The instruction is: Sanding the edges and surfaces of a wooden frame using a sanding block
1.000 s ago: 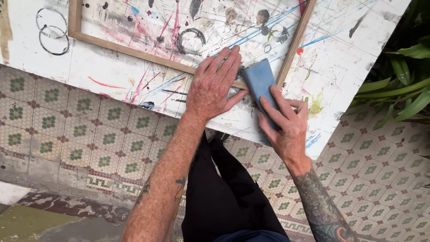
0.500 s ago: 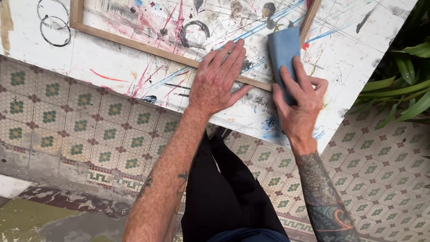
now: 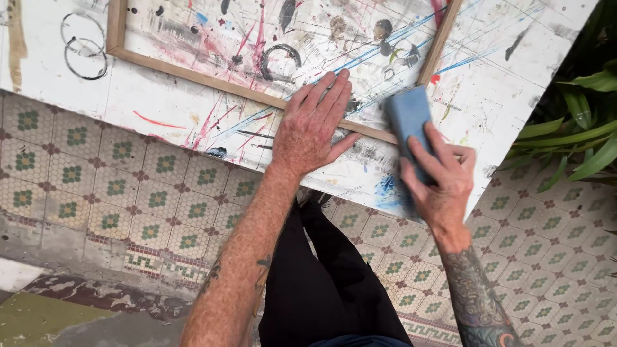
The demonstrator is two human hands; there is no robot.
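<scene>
At the near edge of the counter point(image 3: 160, 109), w/ black trousers point(image 3: 321, 283) and patterned floor tiles point(image 3: 96, 186) below, both hands work on a thin wooden frame point(image 3: 193, 76) lying flat on the paint-streaked white top. Left hand point(image 3: 315, 125) is spread wide, palm down, fingers flat across the frame's near rail approx. mid-length, pinning it; it holds nothing. Right hand point(image 3: 440, 177) is closed around a blue-grey sanding block point(image 3: 408, 122), which sits on the same rail just short of the near right corner, where the right rail runs up and away.

Progress, as a judgement: sanding looks underway on the near rail, right end. No clear diff. in finish shows between rails, so can't tell how much is done; the left stretch of the near rail, the left rail by the black ring marks point(image 3: 83, 48) and the right rail are untouched by either hand. Far rail is out of view. Green leaves point(image 3: 578, 141) stand off to the right, beyond the counter.
</scene>
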